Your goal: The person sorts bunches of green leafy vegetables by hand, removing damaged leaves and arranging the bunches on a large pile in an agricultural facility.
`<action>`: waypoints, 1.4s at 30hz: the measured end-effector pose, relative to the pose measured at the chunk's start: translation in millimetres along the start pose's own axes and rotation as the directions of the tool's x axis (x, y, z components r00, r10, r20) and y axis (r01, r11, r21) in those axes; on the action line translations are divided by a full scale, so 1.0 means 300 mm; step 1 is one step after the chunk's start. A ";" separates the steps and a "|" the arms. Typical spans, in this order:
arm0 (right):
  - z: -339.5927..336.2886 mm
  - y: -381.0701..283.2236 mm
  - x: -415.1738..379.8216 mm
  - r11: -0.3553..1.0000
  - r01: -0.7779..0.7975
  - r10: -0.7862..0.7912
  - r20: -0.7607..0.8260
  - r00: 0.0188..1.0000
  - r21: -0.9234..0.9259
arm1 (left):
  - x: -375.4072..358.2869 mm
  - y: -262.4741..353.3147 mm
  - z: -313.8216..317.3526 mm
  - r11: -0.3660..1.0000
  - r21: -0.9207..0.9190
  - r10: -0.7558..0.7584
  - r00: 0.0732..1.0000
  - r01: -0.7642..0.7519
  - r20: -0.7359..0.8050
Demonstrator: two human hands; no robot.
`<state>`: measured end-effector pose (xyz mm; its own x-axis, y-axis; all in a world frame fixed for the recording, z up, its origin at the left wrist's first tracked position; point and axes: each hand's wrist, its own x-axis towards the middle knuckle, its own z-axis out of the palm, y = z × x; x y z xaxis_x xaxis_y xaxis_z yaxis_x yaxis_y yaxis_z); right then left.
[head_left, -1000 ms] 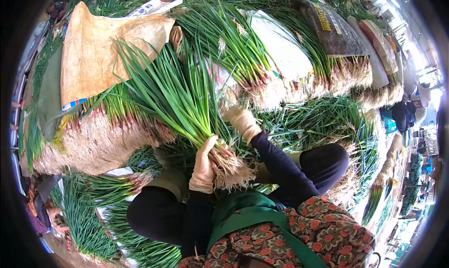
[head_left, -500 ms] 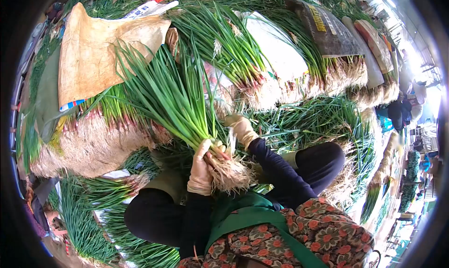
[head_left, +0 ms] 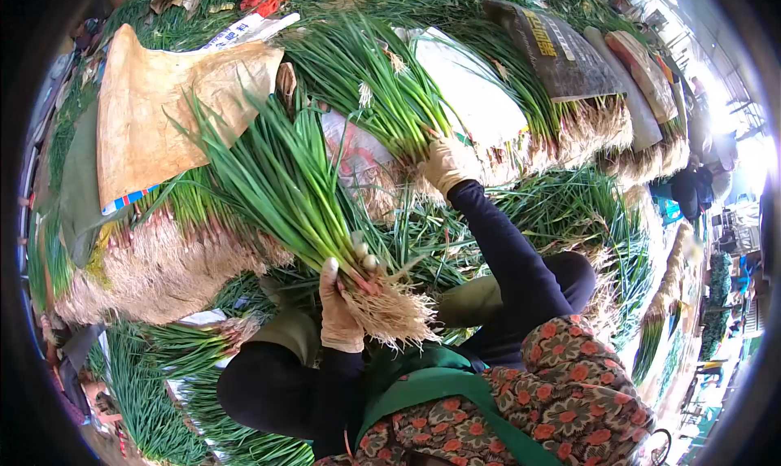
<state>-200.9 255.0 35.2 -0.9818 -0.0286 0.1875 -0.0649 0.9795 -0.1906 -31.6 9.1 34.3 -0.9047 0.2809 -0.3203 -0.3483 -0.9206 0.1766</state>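
My left hand (head_left: 342, 311), in a pale glove, is closed around a thick bunch of green onions (head_left: 317, 214). Their leaves point up and left, and the pale, stringy roots (head_left: 394, 311) hang out to the right of the fist. Farther forward, my right hand (head_left: 449, 165), gloved too, grips the reddish lower stems of a second heap of green onions (head_left: 399, 100). Its fingers are partly hidden among those stalks. A white sack (head_left: 468, 84) lies against this heap just beyond the hand.
Rows of green onions with matted roots (head_left: 163, 263) lie at left, under a brown paper sack (head_left: 183, 100). A dark printed sack (head_left: 561, 51) covers more at the far right. Loose green leaves (head_left: 561, 206) spread between the rows and my bent knees.
My right hand has moved forward and up from beside the held bunch to the heap's stems. The left hand keeps the bunch, slightly lower and tilted more.
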 end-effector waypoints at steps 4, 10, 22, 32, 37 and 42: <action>0.009 -0.107 -0.133 0.991 0.063 -0.070 0.059 0.996 0.119 | 0.010 0.013 -0.028 0.986 0.164 -0.036 0.999 0.040 -0.031; 0.000 -0.277 -0.496 0.803 0.243 -0.419 0.226 0.880 0.544 | 0.021 -0.006 -0.046 0.962 0.255 -0.072 0.993 0.093 -0.088; 0.082 -0.340 -0.307 0.017 -0.744 -0.238 0.725 0.646 0.668 | -0.013 -0.010 -0.011 0.998 -0.050 -0.014 0.975 0.026 0.221; 0.298 -0.232 -0.419 0.896 -0.075 -0.111 0.383 0.917 0.438 | -0.018 0.000 -0.028 0.873 -0.435 -0.073 0.941 0.220 0.331; 0.068 -0.283 -0.324 0.971 0.021 -0.155 0.564 0.811 0.236 | 0.008 -0.007 -0.019 0.994 -0.082 -0.058 0.989 0.069 0.135; -0.071 -0.405 -0.129 0.855 -0.171 -0.148 0.547 0.824 0.489 | 0.015 -0.033 -0.037 0.992 -0.020 -0.125 0.992 0.125 0.012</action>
<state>-151.3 141.3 71.7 -0.8968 -0.2776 -0.3446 0.0254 0.7453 -0.6663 -29.4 16.4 20.9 -0.8571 0.3968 -0.3284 -0.4537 -0.8835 0.1165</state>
